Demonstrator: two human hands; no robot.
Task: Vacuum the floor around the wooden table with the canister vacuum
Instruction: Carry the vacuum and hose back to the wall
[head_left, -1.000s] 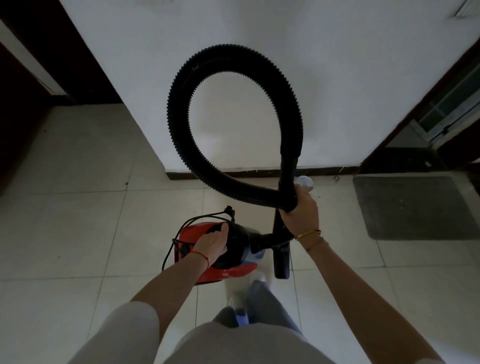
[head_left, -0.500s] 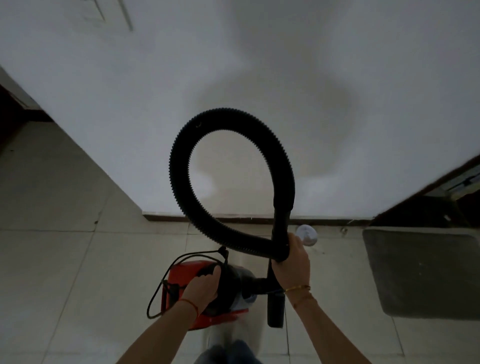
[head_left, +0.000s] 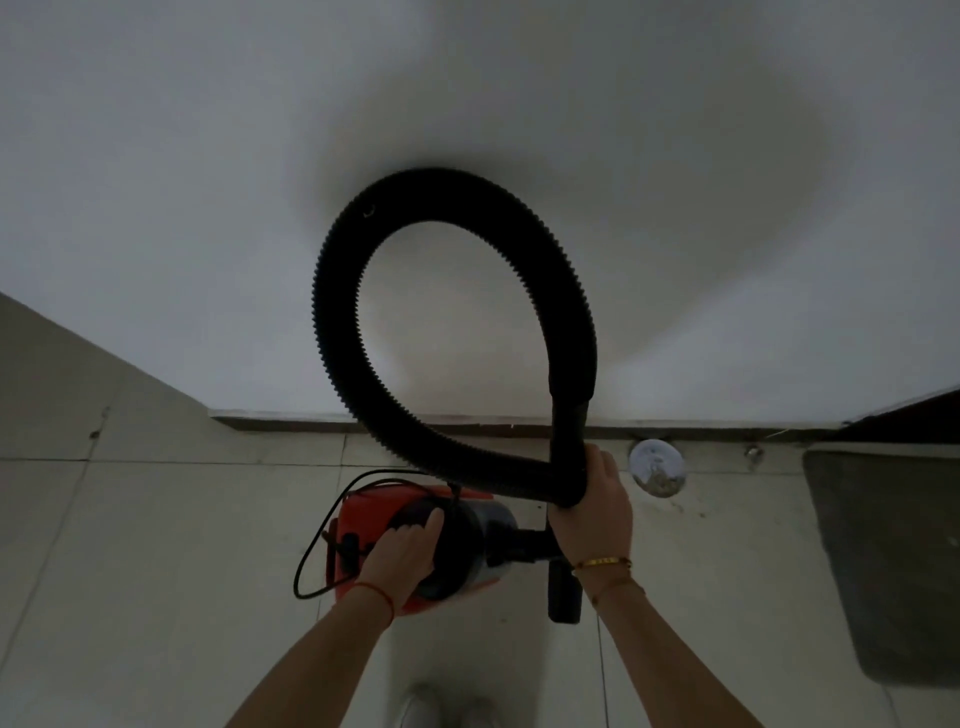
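Left hand (head_left: 402, 558) gripping the top handle of the canister vacuum (head_left: 415, 545), fingers curled over it, red body apparently carried above the tiled floor (head_left: 156, 545). Thin black cord (head_left: 306, 561) hanging in a loop on the left side of the canister. Further right, black ribbed hose (head_left: 332, 332) rising in a big loop in front of the white wall (head_left: 156, 182) and coming back down. Right hand (head_left: 592, 512) closed around the hose end together with the rigid black tube (head_left: 563, 597), nozzle pointing down, not touching the floor. Just beside that hand, round metal floor drain (head_left: 657, 467) near the baseboard (head_left: 291, 422). Dark grey mat (head_left: 893, 561) at the right edge of the floor.

Probably still the carrying stage: no wooden table visible, no cleaning started, nearly everything left to do. No readable brand, label or writing; too dim.
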